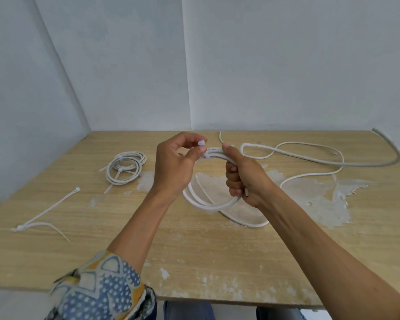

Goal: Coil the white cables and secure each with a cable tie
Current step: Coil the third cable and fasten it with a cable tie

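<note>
A white cable coil [204, 200] is held above the middle of the wooden table [194, 250]. My right hand [245, 179] grips the coil's right side, fingers curled round the strands. My left hand [176, 162] pinches the head of a white cable tie [201, 144] at the coil's top, where the tie wraps the strands. Its thin tail [220, 137] sticks up behind my right thumb. A second coil [125, 167], bound with ties, lies at the left.
A long loose white cable [321, 160] snakes across the right of the table and off its far right corner. Two spare cable ties [49, 210] lie at the left front. White walls close off the back and left. Pale worn patches mark the tabletop.
</note>
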